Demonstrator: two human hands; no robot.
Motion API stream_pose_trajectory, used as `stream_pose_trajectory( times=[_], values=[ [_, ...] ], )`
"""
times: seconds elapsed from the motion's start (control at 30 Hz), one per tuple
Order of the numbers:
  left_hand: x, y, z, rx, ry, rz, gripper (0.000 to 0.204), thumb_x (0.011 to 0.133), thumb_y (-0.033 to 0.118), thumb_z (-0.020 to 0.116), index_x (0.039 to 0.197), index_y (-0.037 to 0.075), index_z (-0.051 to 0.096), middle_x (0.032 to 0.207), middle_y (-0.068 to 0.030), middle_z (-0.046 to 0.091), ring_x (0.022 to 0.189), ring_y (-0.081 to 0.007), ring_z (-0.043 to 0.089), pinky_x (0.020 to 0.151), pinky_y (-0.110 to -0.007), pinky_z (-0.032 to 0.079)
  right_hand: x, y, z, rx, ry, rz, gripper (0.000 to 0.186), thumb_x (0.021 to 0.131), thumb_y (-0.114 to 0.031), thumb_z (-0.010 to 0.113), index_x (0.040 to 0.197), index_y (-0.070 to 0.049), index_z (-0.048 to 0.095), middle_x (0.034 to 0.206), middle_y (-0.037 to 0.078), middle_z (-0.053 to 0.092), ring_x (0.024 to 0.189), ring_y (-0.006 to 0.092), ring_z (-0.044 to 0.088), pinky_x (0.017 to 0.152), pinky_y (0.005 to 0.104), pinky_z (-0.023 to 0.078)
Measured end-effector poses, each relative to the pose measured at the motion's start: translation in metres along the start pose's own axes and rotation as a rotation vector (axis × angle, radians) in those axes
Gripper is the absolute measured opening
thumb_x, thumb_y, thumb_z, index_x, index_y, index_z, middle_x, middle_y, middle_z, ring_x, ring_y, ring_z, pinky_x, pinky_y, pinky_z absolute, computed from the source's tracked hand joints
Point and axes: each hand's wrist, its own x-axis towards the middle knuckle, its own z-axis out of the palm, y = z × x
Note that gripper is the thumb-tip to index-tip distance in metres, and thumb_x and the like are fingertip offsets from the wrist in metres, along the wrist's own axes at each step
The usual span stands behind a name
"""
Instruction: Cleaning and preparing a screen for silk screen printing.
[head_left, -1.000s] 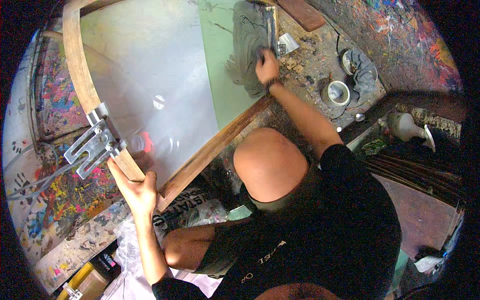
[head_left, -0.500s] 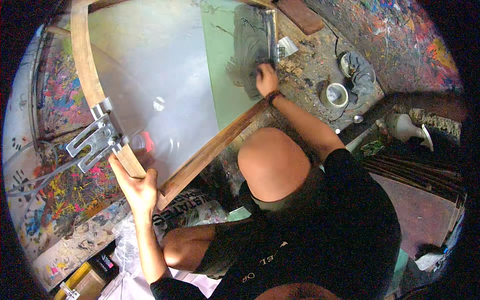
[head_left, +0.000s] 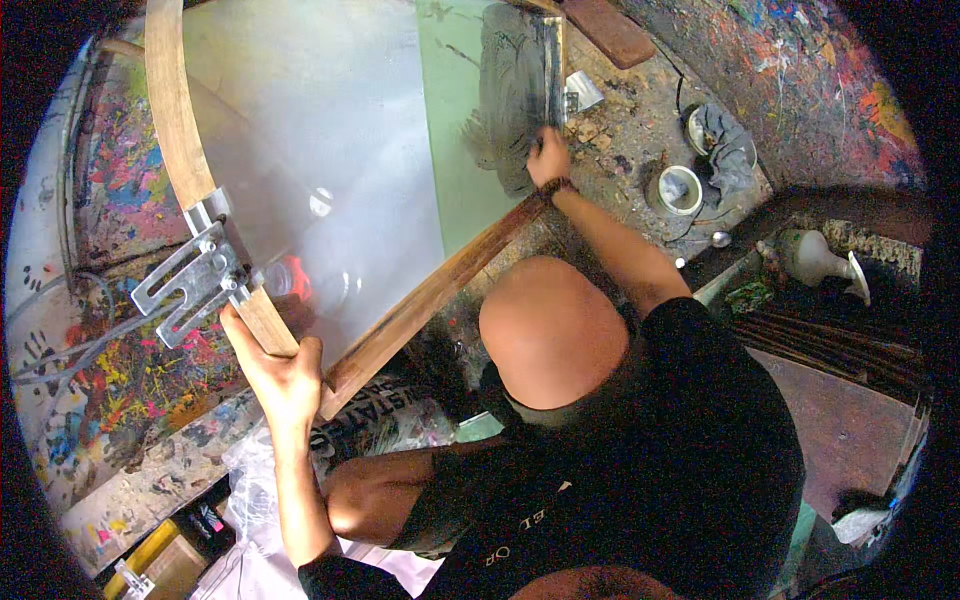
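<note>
A wooden screen-printing frame (head_left: 440,300) with pale translucent mesh (head_left: 340,110) stands tilted before me. My left hand (head_left: 285,378) is closed round its lower left corner, just below a slotted metal clamp (head_left: 195,280) fixed on the left bar. Up at the right end of the mesh, a green band (head_left: 455,170) carries a dark grey smear (head_left: 512,95). My right hand (head_left: 550,160) rests at the lower right of that smear, beside the frame's right bar, fingers curled. Whatever the right fingers hold, if anything, is hidden.
On the stained table to the right stand a white cup (head_left: 677,190) and a bowl with a grey crumpled cloth (head_left: 728,150). A spray bottle (head_left: 810,255) lies beyond the table edge. Paint-splattered surface (head_left: 120,350) lies at left, and my bare knee (head_left: 555,330) is under the frame.
My right hand has shifted slightly right, toward the frame's right bar. The whole view has moved a little; my left hand keeps its grip on the corner.
</note>
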Motion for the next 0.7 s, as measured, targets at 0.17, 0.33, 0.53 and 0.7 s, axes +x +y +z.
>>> stream_pose_trajectory(
  times=[0.17,0.33,0.53,0.7],
  values=[
    [0.002,0.008,0.002,-0.086,-0.011,-0.008,0.071,0.066,-0.009,0.055,0.133,0.003,0.034,0.101,-0.0102,0.059,0.093,-0.0204,0.06,0.087,-0.033,0.049,-0.02,0.033,0.01,-0.101,-0.197,0.226,0.02,0.076,-0.006,0.062,0.096,-0.004,0.06,0.086,0.021,0.067,0.084,0.0414,0.065,0.073,0.0486,0.051],
    [0.001,0.007,0.001,-0.051,-0.016,-0.009,0.074,0.065,-0.007,0.057,0.135,0.001,0.034,0.109,-0.0131,0.056,0.101,-0.0228,0.057,0.093,-0.035,0.046,0.122,0.005,0.005,-0.107,-0.047,0.173,0.034,0.074,-0.021,0.069,0.107,-0.013,0.067,0.091,0.019,0.069,0.085,0.0393,0.067,0.076,0.0481,0.055],
    [0.0,0.002,0.001,0.003,0.043,-0.002,0.076,0.062,-0.004,0.058,0.134,0.0,0.035,0.111,-0.0129,0.049,0.102,-0.0225,0.05,0.095,-0.034,0.041,0.136,-0.006,-0.004,-0.01,0.024,0.101,0.03,0.084,-0.028,0.065,0.107,-0.01,0.071,0.093,0.02,0.07,0.089,0.0369,0.067,0.08,0.0441,0.054],
    [0.003,0.004,-0.001,-0.022,0.003,-0.022,0.076,0.062,-0.004,0.057,0.135,0.0,0.034,0.11,-0.0117,0.048,0.101,-0.0223,0.049,0.093,-0.033,0.041,0.019,0.018,0.002,-0.166,-0.243,0.286,0.029,0.078,-0.02,0.068,0.106,-0.015,0.07,0.088,0.019,0.069,0.082,0.038,0.067,0.072,0.0479,0.054]
  ],
)
